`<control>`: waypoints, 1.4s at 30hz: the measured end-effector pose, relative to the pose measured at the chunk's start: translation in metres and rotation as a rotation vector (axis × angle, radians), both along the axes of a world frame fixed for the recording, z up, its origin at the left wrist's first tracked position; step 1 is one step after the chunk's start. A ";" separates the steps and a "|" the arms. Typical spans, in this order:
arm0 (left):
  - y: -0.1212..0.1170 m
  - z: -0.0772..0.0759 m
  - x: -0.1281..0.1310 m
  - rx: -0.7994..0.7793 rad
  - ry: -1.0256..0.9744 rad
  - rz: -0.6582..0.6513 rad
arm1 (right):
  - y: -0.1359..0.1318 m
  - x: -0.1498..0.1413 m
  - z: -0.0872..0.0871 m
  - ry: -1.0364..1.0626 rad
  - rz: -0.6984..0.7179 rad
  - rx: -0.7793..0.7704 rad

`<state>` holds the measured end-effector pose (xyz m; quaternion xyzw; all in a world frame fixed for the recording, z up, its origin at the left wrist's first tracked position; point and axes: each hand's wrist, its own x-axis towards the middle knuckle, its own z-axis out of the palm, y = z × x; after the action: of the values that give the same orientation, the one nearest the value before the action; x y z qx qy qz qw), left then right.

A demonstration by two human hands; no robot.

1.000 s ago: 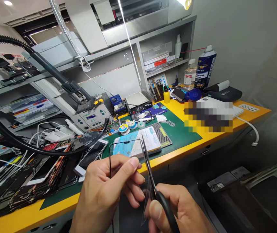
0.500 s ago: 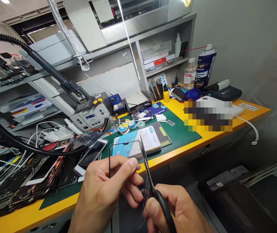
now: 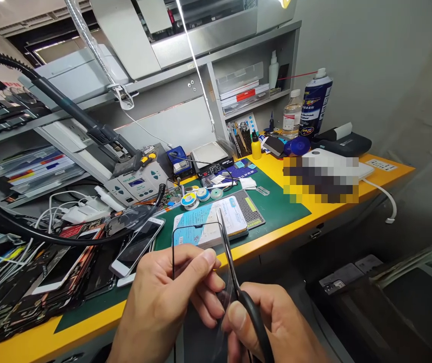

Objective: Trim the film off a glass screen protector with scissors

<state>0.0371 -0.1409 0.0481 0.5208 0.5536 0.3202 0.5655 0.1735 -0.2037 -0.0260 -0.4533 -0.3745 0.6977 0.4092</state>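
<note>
The person's left hand (image 3: 161, 302) pinched a clear, phone-shaped film with a thin black border (image 3: 197, 223) between thumb and fingers, holding it up at lower centre of the frame, just above the near bench edge. The right hand (image 3: 267, 327) was clenched around black-handled scissors (image 3: 256, 322), whose narrow blades rose across the film toward the upper part of its outline. Behind the hands, a green work mat (image 3: 276, 212) covered much of a yellow bench (image 3: 386, 169), with a blue-and-white printed booklet (image 3: 208, 227) lying near the middle. Spools of solder (image 3: 189, 200) sat just beyond it, and a soldering station (image 3: 140, 184) stood farther back. Stacked phones and phone parts (image 3: 136, 247) spread across the lower left, under a black gooseneck hose (image 3: 64, 101). A blue spray can (image 3: 316, 103) stood at upper right, beside a clear bottle (image 3: 292, 115). A pixelated patch hid an object (image 3: 320, 179) at right.
</note>
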 end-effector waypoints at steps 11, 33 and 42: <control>0.001 0.000 0.004 -0.018 0.026 -0.006 | 0.001 0.003 -0.006 -0.008 -0.020 0.007; 0.008 -0.005 0.005 -0.037 0.035 -0.103 | 0.006 0.010 -0.016 0.005 -0.048 0.076; 0.035 -0.017 0.017 -0.019 -0.040 -0.241 | 0.020 0.025 -0.015 -0.024 -0.104 0.160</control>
<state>0.0543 -0.1057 0.0312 0.5718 0.4787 0.2550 0.6156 0.1987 -0.1837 -0.0413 -0.4463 -0.4099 0.6380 0.4751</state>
